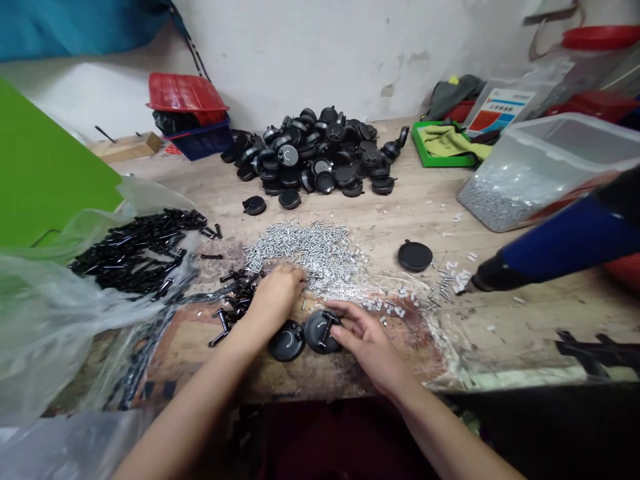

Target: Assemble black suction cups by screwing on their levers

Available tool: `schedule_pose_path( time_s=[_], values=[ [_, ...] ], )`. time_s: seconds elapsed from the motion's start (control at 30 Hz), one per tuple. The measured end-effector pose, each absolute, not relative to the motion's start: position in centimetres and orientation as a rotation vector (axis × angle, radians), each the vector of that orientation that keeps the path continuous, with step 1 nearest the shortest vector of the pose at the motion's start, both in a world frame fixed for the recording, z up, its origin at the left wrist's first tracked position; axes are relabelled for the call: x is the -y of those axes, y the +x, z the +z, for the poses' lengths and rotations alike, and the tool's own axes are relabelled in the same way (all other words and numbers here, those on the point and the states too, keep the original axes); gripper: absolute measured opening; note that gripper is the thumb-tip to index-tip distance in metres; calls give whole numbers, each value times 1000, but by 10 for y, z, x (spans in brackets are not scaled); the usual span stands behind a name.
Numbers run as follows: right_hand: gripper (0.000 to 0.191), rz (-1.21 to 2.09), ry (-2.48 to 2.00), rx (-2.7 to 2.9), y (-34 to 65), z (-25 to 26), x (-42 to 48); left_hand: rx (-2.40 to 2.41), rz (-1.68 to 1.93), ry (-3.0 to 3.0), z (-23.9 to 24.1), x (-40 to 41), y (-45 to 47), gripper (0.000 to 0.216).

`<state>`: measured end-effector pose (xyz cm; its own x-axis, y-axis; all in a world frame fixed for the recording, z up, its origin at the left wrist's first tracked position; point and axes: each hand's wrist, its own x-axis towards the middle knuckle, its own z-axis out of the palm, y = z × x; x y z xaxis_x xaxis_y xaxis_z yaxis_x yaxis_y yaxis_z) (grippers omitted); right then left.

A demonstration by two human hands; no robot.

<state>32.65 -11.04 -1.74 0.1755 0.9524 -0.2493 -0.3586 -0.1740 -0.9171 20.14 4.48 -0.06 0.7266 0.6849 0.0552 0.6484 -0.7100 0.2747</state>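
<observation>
My left hand (279, 295) reaches to the near edge of a heap of small silver screws (300, 243). Its fingers are pinched together, and what they hold, if anything, is hidden. Thumb and fingers of my right hand (364, 337) grip the right side of a black round part (316, 333) resting on the bench, with a short black lever piece lying across its top. Close beside it, on the left, lies a second black round part (287, 341) showing a white curved mark. Loose black lever pieces (235, 303) are scattered under and left of my left forearm.
A blue power screwdriver (540, 247) juts in from the right. Behind stands a big pile of black round parts (320, 153). At left, a plastic bag (65, 313) spills black levers (135, 250). A clear bin (545, 167) and green tray (425, 150) sit at right.
</observation>
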Motion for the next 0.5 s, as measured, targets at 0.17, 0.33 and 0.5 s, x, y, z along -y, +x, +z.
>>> schedule_pose_path(
  time_s=[0.17, 0.33, 0.5],
  values=[
    [44, 1268, -1151, 647, 329, -15, 111, -1108, 263, 2685, -1, -41, 205, 12],
    [46, 1200, -1157, 623, 332, -11, 112, -1101, 494, 2550, 21, -14, 198, 9],
    [45, 1181, -1151, 616, 333, -8, 112, -906, 873, 2385, 41, 22, 193, 8]
  ],
)
